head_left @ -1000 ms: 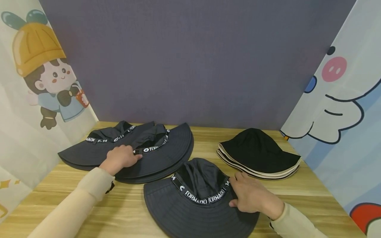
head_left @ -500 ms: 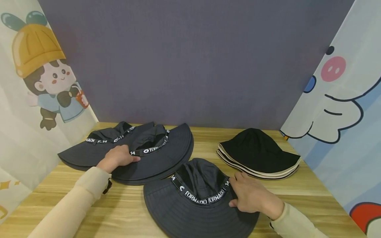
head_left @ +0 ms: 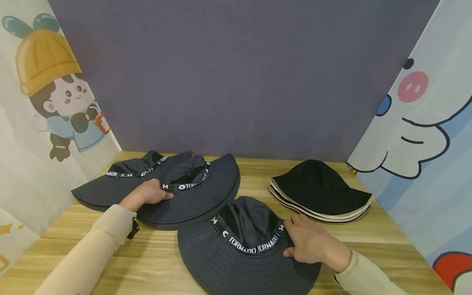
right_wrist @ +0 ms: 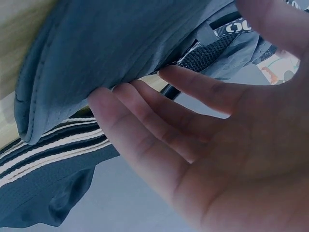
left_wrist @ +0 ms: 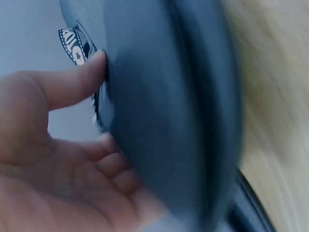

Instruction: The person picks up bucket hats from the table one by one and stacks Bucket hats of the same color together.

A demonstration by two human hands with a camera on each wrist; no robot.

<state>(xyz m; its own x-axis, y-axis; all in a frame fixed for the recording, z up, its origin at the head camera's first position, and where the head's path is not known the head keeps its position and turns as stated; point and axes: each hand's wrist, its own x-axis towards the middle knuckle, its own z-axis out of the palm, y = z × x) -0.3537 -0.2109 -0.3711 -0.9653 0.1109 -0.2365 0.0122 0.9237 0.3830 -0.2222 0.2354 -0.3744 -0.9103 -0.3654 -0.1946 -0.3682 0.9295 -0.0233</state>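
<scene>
Left hand (head_left: 145, 196): we pinch the far hat's brim (head_left: 191, 200), thumb on top.
Right hand (head_left: 313, 245): our straight fingers rest on the near hat (head_left: 236, 254).
Risk: pulling may drag the hat underneath (head_left: 110, 190).

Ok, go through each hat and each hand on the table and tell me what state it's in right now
Near grey hat: flat on the table, crown collapsed, right hand on its brim.
Middle grey hat: overlaps the far one, left hand on its brim.
Far grey hat: flat, partly covered.
Black hats: stacked, untouched.
Left hand: grip curled round the brim edge.
Right hand: fingers relaxed on the brim.
</scene>
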